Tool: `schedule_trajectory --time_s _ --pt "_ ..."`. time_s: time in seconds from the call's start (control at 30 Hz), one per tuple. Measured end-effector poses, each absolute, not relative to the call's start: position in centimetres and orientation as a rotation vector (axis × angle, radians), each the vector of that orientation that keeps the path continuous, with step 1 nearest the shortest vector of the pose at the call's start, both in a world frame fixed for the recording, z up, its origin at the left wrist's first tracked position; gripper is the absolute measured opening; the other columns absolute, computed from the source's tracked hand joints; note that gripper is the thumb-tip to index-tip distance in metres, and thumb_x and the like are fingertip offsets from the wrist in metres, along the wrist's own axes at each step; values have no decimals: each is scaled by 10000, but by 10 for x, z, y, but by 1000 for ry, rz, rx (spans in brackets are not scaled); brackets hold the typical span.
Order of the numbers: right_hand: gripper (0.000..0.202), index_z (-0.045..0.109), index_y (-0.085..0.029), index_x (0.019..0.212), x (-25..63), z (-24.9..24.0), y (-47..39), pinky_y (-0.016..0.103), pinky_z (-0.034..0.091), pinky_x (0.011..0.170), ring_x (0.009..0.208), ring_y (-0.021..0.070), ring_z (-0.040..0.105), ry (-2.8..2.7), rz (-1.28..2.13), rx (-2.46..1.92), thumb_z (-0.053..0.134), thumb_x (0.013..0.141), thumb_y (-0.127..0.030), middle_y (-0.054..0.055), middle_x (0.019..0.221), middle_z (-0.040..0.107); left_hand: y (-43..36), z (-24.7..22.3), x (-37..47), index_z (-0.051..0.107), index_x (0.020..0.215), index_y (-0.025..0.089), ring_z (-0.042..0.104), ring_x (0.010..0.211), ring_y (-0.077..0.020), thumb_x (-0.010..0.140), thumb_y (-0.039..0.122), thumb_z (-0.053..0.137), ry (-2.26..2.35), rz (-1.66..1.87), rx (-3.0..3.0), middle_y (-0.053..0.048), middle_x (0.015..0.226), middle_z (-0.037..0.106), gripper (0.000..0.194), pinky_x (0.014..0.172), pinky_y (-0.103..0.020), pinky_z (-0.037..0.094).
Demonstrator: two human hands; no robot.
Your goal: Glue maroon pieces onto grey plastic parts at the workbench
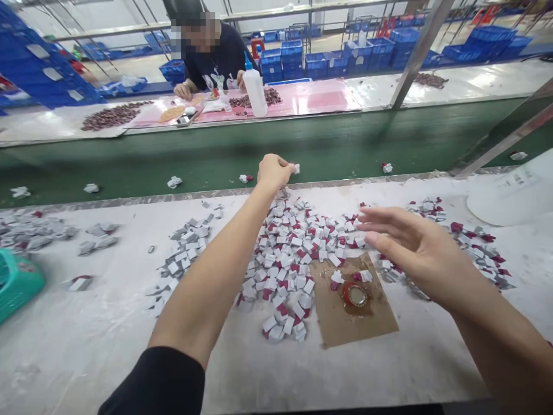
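Note:
My left hand [274,172] is stretched out over the near edge of the green conveyor belt [332,144]. Its fingertips pinch a small white and pink piece [296,168]. My right hand [419,251] hovers above the table with its fingers extended and thumb apart, holding nothing visible. Below and to its left lies a brown cardboard square [328,323] with a bottle cap [358,295] in a wet amber patch. Two white and dark pink pieces rest near the cap. A pile of similar small pieces [285,242] spreads between my two arms.
Several small pieces [175,182] lie spaced along the belt. A teal basket [19,282] sits at the left, a white container [514,190] at the right. Across the belt a person [216,63] works near a white bottle [256,92]. A metal post [421,55] stands right of centre.

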State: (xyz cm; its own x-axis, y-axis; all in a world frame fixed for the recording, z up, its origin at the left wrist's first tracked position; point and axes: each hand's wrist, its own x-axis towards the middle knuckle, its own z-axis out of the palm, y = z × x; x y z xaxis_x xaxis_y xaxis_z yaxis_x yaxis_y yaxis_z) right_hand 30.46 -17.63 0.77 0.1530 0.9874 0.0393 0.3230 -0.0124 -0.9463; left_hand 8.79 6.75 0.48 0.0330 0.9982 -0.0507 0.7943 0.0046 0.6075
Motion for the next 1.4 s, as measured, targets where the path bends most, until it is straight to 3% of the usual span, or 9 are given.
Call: schedule_trajectory --time_s 0.17,0.3,0.4,0.53,0.63,0.8,1.0,1.2,1.4 --pt "487 883 -257 1318 334 9 -165 595 752 988 1216 408 854 -1400 727 -1743 802 1017 -630 162 1337 884 107 -9 81 771 1371 180 773 1285 -314 1090 402 825 1958 329 1854 -134 1424 777 362 1112 -548 659" --pt "469 912 -322 1282 364 5 -179 538 763 929 1190 410 870 -1352 647 -1840 813 1000 -684 120 1323 898 104 -4 41 817 1240 140 630 1515 -506 931 330 909 2045 343 1980 -262 1499 755 374 1273 -636 513" --pt "454 931 -359 1237 377 -5 -204 450 778 809 1123 396 897 -1288 653 -1856 847 970 -715 95 1254 920 98 3 -2 815 1252 144 485 1633 -570 935 450 827 2149 340 2006 -216 1662 660 440 1315 -682 425" --pt "473 941 -355 1182 368 -13 -228 343 748 654 966 345 917 -1280 670 -1861 856 941 -753 90 1157 935 96 4 -37 836 1167 147 712 1426 -425 1020 437 799 2161 196 1954 -144 1426 801 326 1209 -521 571" --pt "489 931 -317 1190 349 -16 -235 319 749 671 922 314 911 -1283 728 -1793 838 970 -743 101 1087 935 96 1 -42 797 1313 179 757 1338 -339 1072 406 835 2188 124 1926 -124 1418 792 333 1156 -546 635" --pt "464 913 -316 1232 329 -25 -245 347 773 815 1013 306 913 -1305 864 -1708 808 1017 -713 98 1198 928 94 10 -45 729 1466 188 761 1309 -322 1099 408 816 2286 103 1814 -138 1494 741 436 1096 -549 673" --pt "464 919 -303 1164 326 -22 -259 367 778 836 961 308 915 -1243 854 -1679 830 989 -724 98 1126 930 69 38 -35 821 1256 154 799 1209 -330 1030 367 869 2185 319 1744 -142 1355 823 314 1051 -479 669" --pt "420 818 -361 1445 284 -4 -256 420 760 1021 1131 275 886 -1183 775 -1423 886 1047 -476 65 1294 890 -62 41 23 847 970 238 807 829 -228 955 539 896 1436 601 1730 -76 901 866 305 870 -353 665" --pt "230 848 -367 1251 249 -2 -267 374 765 891 1073 264 863 -1478 683 -1225 832 1068 -229 32 1174 879 -199 23 63 779 904 227 763 689 -168 899 503 1003 942 684 1083 -43 827 834 356 682 -280 637"
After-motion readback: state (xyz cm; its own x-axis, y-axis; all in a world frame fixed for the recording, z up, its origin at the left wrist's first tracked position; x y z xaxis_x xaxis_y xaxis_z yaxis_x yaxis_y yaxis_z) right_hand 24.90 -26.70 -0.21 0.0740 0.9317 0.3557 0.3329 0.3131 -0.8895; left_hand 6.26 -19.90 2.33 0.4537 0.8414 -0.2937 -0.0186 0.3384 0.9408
